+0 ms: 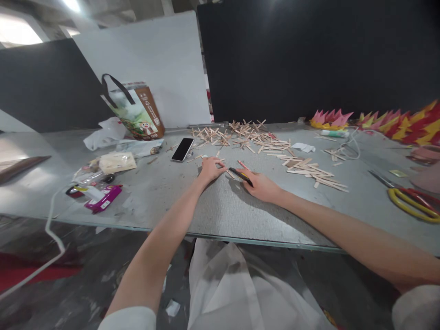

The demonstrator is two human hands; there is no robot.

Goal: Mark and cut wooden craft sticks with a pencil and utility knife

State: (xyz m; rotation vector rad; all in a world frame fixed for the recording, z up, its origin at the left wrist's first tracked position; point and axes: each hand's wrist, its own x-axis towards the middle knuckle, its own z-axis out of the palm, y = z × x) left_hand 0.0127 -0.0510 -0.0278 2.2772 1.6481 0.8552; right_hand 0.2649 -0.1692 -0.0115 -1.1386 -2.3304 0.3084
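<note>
My right hand (264, 187) is wrapped round a utility knife (246, 177) with a dark and yellow handle, its tip pointing left. Just left of that tip, my left hand (211, 169) rests on the table with its thumb and fingers closed at the end of a small wooden stick (229, 173). Tip and stick lie very close together; whether they touch I cannot tell. A red-and-white striped stick (243, 165) lies just beyond my right hand.
Loose wooden sticks (311, 173) spread across the back and right of the grey table (220, 215). A phone (183, 149) lies left of them. Large scissors (409, 197) are at far right, a carrier bag (137, 112) at back left, and a purple packet (105, 199) at left.
</note>
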